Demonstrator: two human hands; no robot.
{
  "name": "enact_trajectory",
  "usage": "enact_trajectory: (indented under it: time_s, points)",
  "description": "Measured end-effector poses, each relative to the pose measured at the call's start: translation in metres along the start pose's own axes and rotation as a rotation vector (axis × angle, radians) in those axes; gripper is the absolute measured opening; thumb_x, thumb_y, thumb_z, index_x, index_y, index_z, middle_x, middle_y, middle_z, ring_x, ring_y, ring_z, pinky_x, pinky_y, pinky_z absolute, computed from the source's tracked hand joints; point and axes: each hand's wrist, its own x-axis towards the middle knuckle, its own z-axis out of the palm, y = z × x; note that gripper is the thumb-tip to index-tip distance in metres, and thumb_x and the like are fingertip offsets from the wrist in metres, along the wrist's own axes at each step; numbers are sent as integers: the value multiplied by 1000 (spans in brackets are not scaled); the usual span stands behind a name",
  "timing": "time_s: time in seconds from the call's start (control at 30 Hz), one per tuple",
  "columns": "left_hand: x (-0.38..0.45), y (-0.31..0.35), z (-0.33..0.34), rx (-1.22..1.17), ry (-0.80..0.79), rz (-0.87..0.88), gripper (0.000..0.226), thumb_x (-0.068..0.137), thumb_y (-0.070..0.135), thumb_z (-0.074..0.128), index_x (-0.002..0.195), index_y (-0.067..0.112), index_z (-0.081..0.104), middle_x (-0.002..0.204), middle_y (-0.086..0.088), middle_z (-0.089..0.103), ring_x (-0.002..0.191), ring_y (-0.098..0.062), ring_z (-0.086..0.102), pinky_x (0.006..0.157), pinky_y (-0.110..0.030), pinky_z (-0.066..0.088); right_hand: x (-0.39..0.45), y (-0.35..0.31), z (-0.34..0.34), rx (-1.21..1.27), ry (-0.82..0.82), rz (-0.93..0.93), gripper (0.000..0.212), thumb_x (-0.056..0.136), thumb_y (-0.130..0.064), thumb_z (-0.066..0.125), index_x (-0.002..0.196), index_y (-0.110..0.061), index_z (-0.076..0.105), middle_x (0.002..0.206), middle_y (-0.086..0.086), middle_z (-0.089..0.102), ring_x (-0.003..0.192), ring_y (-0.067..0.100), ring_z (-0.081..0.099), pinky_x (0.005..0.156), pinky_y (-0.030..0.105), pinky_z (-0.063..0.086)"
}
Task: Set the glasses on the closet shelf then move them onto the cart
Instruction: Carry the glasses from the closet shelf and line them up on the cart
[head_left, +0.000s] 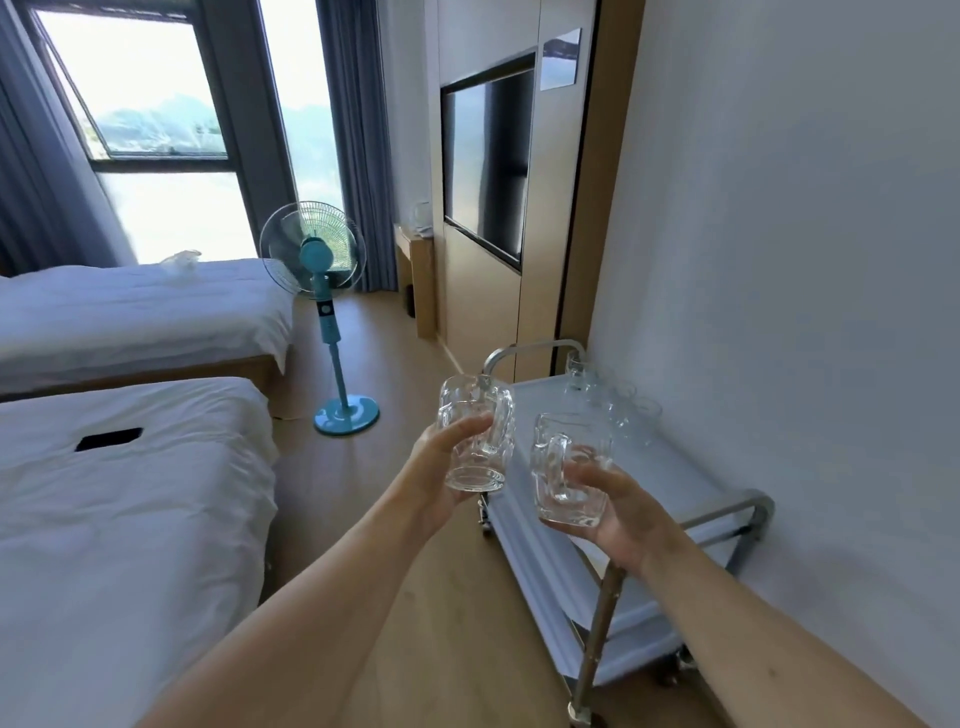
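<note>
Glass mugs (475, 434) (571, 470), both empty, held above the cart (691, 483).

Cart top (670, 467) open in front; glasses (618, 400) crowd far end.

The glasses (613, 400) at the cart's (670, 467) far end blur together, so their count is unclear. Both forearms run off the bottom edge. The near bed (130, 519) is cut off at left.
</note>
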Motion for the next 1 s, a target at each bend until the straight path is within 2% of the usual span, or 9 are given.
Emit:
enact_trajectory:
  time_s: [0.13,0.3,0.43,0.5,0.6,0.7,0.8,0.93,1.0]
  points:
    - [26,0,-1,5,-2,-33,71,64,28,86,129,10,64,111,-16,70,85,-28,69,77,-41,59,23,-1,-12,37,49,-6,85,51,-21,92,128,-14,56,125,18,66,113,39,67,88,57,57]
    - [72,10,-5,99,2,-16,88,57,33,94,134,9,60,127,-22,67,94,-31,69,78,-41,59,67,-6,-27,68,66,-44,86,48,-21,95,126,-14,58,118,16,70,113,41,67,93,63,53]
    - [112,29,-3,143,20,5,76,64,28,91,131,9,59,114,-17,72,89,-30,70,78,-42,60,106,-16,-38,84,73,-53,100,37,-24,102,126,-13,59,119,18,69,113,43,66,95,66,51]
    - [135,36,1,158,33,6,76,63,27,91,128,10,58,111,-15,74,88,-30,72,74,-41,60,126,-23,-46,89,69,-61,98,38,-25,102,126,-13,60,119,17,69,110,41,68,94,64,52]
    - [165,37,6,181,25,-12,88,56,30,94,132,11,55,120,-20,71,92,-31,73,74,-41,59,150,-31,-59,113,67,-67,83,49,-22,94,125,-14,61,114,15,71,106,38,70,91,60,55]
    - [196,33,10,210,34,-38,73,67,24,91,129,12,54,117,-18,73,91,-32,73,80,-46,61,168,-37,-77,136,66,-72,72,50,-20,92,117,-15,66,112,14,72,103,36,71,93,60,54]
    - [227,25,13,236,30,-60,72,69,23,91,130,12,54,116,-17,73,90,-33,73,83,-48,60,182,-38,-100,144,101,-55,80,47,-20,94,121,-14,65,113,14,71,105,36,70,92,58,55]
    - [262,9,18,233,-9,-93,83,62,28,94,134,10,56,122,-19,70,92,-32,72,78,-43,59,197,-33,-128,215,172,-45,73,56,-14,90,123,-16,63,111,14,72,101,36,71,83,53,59]
    - [278,1,21,248,-30,-90,81,63,27,94,132,7,58,125,-22,68,93,-32,70,78,-43,59,205,-29,-141,250,200,-36,78,54,-13,91,126,-15,61,114,16,71,102,37,71,84,54,58]
